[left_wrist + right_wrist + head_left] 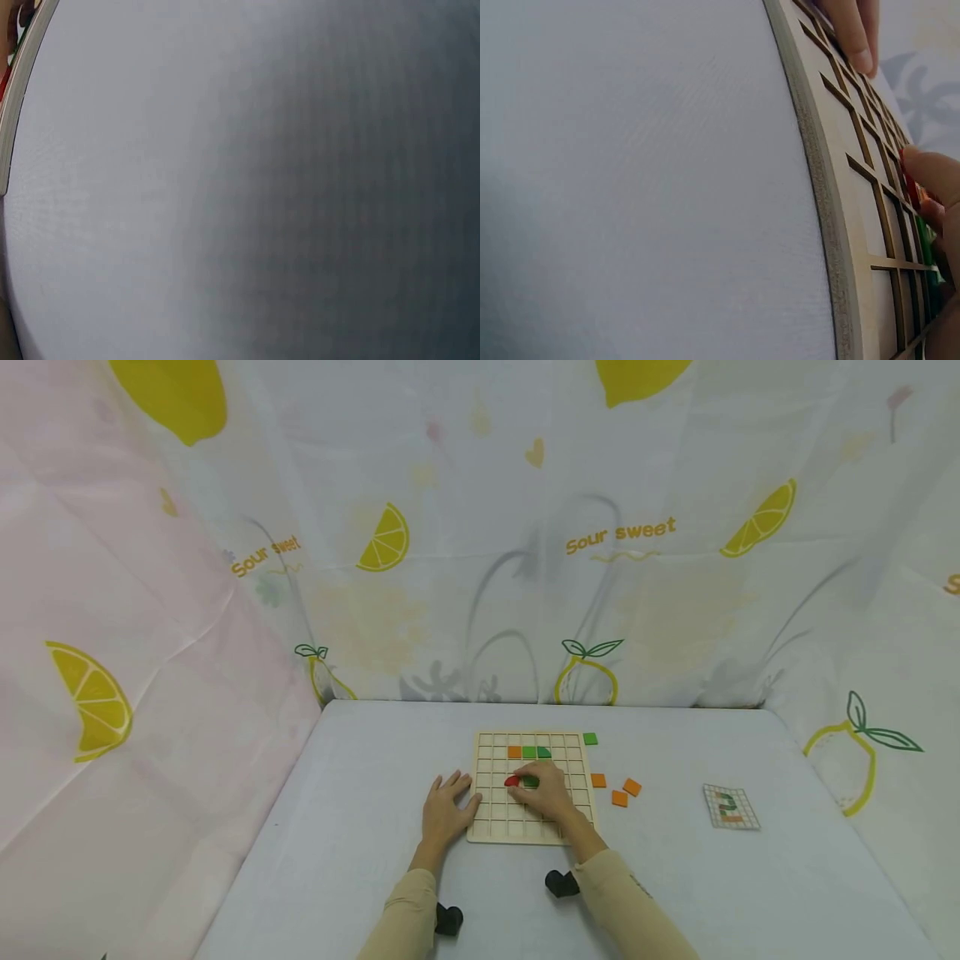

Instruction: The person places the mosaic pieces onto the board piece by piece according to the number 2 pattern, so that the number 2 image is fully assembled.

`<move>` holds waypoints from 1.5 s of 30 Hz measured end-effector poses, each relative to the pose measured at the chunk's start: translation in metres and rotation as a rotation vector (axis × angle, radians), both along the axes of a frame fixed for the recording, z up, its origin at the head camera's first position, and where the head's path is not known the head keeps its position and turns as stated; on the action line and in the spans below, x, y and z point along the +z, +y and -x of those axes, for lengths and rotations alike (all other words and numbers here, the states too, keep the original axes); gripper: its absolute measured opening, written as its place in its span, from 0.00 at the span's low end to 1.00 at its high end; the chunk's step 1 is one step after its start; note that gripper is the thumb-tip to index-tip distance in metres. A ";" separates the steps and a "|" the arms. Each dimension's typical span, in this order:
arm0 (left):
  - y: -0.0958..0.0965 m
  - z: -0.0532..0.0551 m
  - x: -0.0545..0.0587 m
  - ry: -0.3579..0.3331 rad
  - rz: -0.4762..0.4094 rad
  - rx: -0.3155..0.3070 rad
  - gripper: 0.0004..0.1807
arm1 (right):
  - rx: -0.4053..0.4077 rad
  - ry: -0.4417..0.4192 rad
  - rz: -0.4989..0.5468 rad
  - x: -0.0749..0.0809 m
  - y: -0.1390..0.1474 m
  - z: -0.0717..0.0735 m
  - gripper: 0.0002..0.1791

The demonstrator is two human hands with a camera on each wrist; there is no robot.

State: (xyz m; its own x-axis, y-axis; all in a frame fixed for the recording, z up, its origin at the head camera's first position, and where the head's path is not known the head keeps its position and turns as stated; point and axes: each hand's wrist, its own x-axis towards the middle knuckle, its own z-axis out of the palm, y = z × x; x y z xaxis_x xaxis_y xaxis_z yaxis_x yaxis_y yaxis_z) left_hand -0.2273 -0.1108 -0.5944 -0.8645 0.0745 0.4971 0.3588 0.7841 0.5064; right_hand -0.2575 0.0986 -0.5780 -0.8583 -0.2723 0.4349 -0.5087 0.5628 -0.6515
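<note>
A wooden grid board (491, 832) lies on the white table, with square cells inside a light frame. My right hand (546, 789) is over its middle and pinches a small red tile (512, 781) between thumb and fingers. A dark green tile (530, 782) sits beside the red one, partly under the hand. Higher on the board, an orange tile (514, 752), a green tile (529, 752) and a dark green tile with a rounded corner (543, 752) form a row. My left hand (445, 810) rests with spread fingers at the board's left edge.
Right of the board lie several loose tiles: a green square (590, 738) and orange squares (632, 787). Farther right is a pattern card (731, 807) with a gridded picture. Printed cloth (480, 610) walls the table at the back and sides. The left wrist view shows mostly tabletop (150, 187).
</note>
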 end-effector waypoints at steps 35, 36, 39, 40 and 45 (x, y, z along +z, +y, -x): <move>0.000 0.000 0.001 0.005 -0.005 -0.006 0.18 | 0.040 -0.120 -0.321 0.016 0.002 -0.005 0.12; 0.000 0.000 0.001 0.000 -0.007 -0.006 0.19 | 0.033 -0.113 -0.326 0.015 0.002 -0.005 0.12; 0.000 -0.001 0.002 -0.016 -0.014 -0.004 0.19 | 0.012 -0.095 -0.330 0.013 0.000 -0.007 0.12; 0.000 -0.001 0.002 -0.020 -0.012 -0.003 0.19 | 0.006 -0.088 -0.330 0.012 -0.001 -0.007 0.12; 0.001 -0.001 0.002 -0.024 -0.002 -0.004 0.19 | -0.014 -0.068 -0.312 0.010 -0.003 -0.008 0.11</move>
State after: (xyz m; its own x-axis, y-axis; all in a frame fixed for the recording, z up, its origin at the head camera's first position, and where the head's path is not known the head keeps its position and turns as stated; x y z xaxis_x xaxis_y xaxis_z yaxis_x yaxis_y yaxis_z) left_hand -0.2262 -0.1100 -0.5928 -0.8756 0.0770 0.4768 0.3498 0.7817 0.5163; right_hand -0.2498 0.0961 -0.5680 -0.8872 -0.3713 0.2740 -0.4606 0.7474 -0.4787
